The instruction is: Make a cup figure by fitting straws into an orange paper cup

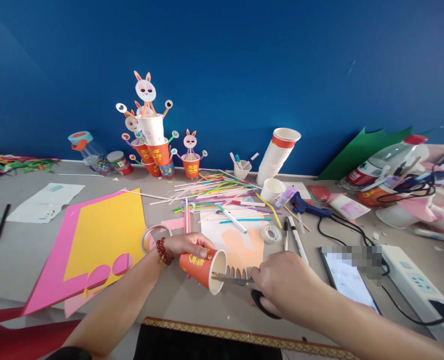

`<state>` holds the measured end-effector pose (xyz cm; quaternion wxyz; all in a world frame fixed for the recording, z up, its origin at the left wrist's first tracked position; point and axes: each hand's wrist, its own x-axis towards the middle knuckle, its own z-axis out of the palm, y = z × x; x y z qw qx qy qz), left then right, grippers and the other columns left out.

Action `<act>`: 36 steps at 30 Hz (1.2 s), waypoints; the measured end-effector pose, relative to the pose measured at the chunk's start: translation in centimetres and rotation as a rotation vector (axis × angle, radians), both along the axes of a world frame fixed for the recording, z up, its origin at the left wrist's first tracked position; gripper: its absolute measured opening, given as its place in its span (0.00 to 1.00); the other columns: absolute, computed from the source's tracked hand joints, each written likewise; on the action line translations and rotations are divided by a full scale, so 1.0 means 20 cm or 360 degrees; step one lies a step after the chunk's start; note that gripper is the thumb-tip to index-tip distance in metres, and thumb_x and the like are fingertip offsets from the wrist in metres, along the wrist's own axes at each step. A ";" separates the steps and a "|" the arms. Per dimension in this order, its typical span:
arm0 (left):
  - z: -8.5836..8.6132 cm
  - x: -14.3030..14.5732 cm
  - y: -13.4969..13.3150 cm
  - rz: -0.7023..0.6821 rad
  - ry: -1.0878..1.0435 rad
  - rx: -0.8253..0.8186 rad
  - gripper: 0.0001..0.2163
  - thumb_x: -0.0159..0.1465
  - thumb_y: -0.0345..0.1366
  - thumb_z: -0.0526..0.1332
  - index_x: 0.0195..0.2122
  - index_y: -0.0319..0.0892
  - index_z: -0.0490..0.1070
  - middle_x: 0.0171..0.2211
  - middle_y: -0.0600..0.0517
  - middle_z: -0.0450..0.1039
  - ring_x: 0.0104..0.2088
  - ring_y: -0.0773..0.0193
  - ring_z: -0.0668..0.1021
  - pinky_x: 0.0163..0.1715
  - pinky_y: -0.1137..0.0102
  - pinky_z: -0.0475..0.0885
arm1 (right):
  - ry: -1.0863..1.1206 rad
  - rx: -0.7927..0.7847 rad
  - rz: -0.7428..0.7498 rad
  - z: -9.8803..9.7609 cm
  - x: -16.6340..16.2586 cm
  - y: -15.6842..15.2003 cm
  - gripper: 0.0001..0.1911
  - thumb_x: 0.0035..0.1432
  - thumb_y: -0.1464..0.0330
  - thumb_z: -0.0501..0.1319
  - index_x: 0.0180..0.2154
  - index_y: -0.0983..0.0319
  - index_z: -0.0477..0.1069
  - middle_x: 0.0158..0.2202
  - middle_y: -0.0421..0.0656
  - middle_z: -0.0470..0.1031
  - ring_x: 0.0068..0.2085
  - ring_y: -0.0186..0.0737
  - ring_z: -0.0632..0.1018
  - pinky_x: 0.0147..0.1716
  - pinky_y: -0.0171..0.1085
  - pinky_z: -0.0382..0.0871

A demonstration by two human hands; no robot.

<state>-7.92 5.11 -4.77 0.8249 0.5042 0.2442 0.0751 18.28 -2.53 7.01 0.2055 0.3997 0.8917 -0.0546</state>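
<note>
My left hand (192,247) is closed around an orange-red paper cup (197,265) with yellow lettering, tilted so its mouth faces right. In my right hand (282,277) is a pair of black-handled scissors (237,280). The blades reach into the mouth of the cup; how far their tips go inside is hard to see. Just behind the scissors lies a peach paper sheet (246,246) with a cut-out edge. A roll of clear tape (271,233) sits beyond my right hand, and a larger tape ring (155,234) is beside my left wrist.
Paper-cup rabbits (191,162) stand by the blue wall, left of a tall cup stack (276,155). Loose coloured sticks (214,187) cover the middle. Yellow card (105,235) lies left. At right are a blue glue gun (308,206), phone (347,280) and power strip (419,282).
</note>
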 end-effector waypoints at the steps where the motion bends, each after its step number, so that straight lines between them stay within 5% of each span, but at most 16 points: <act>1: 0.00 0.00 0.00 0.0001 0.0006 0.0002 0.25 0.50 0.51 0.71 0.42 0.37 0.78 0.32 0.47 0.80 0.30 0.61 0.79 0.28 0.73 0.72 | -0.0012 -0.0019 0.0000 0.00 0.00 0.00 0.11 0.54 0.62 0.66 0.32 0.64 0.78 0.27 0.50 0.80 0.28 0.48 0.80 0.20 0.36 0.44; 10: -0.01 -0.01 0.00 -0.0018 -0.0014 -0.0018 0.25 0.51 0.52 0.69 0.42 0.38 0.78 0.32 0.48 0.79 0.31 0.59 0.79 0.28 0.71 0.73 | 0.0081 0.0193 0.0158 -0.09 0.04 0.02 0.02 0.51 0.75 0.66 0.30 0.64 0.76 0.24 0.49 0.80 0.27 0.44 0.78 0.21 0.34 0.52; 15: -0.01 -0.04 0.01 0.0126 -0.0071 0.0062 0.27 0.48 0.52 0.71 0.44 0.38 0.76 0.38 0.46 0.79 0.35 0.56 0.80 0.32 0.69 0.74 | 0.0327 0.0384 0.0138 -0.12 0.13 0.03 0.04 0.53 0.69 0.66 0.28 0.62 0.73 0.25 0.44 0.79 0.27 0.42 0.78 0.22 0.36 0.51; 17: -0.01 -0.03 0.01 0.0253 -0.0098 0.0100 0.29 0.49 0.52 0.71 0.46 0.38 0.75 0.39 0.45 0.79 0.37 0.55 0.80 0.33 0.69 0.73 | 0.0453 0.0481 0.0010 -0.13 0.18 0.04 0.08 0.54 0.64 0.65 0.28 0.61 0.73 0.24 0.43 0.78 0.27 0.42 0.78 0.23 0.36 0.51; 20: 0.03 0.00 0.01 0.0467 -0.0106 0.0227 0.31 0.53 0.55 0.67 0.51 0.38 0.72 0.44 0.42 0.77 0.40 0.54 0.80 0.36 0.66 0.74 | 0.0552 0.0619 -0.0508 -0.17 0.25 0.07 0.17 0.58 0.54 0.60 0.27 0.60 0.71 0.22 0.43 0.76 0.25 0.41 0.76 0.22 0.35 0.49; 24: 0.11 0.06 -0.02 0.0834 0.0155 0.1004 0.30 0.58 0.54 0.63 0.56 0.42 0.66 0.55 0.41 0.70 0.54 0.49 0.74 0.51 0.57 0.70 | 0.0538 0.0406 -0.1079 -0.20 0.27 0.13 0.16 0.57 0.53 0.59 0.29 0.58 0.68 0.23 0.40 0.76 0.23 0.40 0.75 0.20 0.33 0.47; 29: 0.16 0.09 -0.03 0.0881 0.0812 0.2370 0.33 0.60 0.47 0.65 0.64 0.44 0.56 0.61 0.41 0.64 0.60 0.45 0.66 0.60 0.50 0.61 | 0.0651 0.0335 -0.1223 -0.23 0.24 0.21 0.15 0.58 0.59 0.57 0.23 0.59 0.63 0.21 0.38 0.72 0.23 0.37 0.71 0.20 0.33 0.46; 32: 0.16 0.09 -0.03 0.0802 0.1010 0.2725 0.30 0.64 0.40 0.61 0.65 0.44 0.53 0.60 0.41 0.65 0.60 0.47 0.66 0.63 0.47 0.55 | 0.0850 0.0195 -0.1281 -0.27 0.24 0.25 0.19 0.58 0.57 0.56 0.21 0.60 0.61 0.19 0.39 0.70 0.21 0.35 0.67 0.20 0.33 0.48; 36: 0.18 0.08 -0.03 0.0807 0.1158 0.2862 0.29 0.64 0.30 0.58 0.66 0.48 0.53 0.59 0.44 0.64 0.61 0.47 0.65 0.65 0.42 0.44 | 0.1348 -0.0505 -0.1262 -0.32 0.27 0.28 0.25 0.64 0.52 0.46 0.28 0.61 0.69 0.22 0.42 0.75 0.18 0.33 0.64 0.19 0.32 0.55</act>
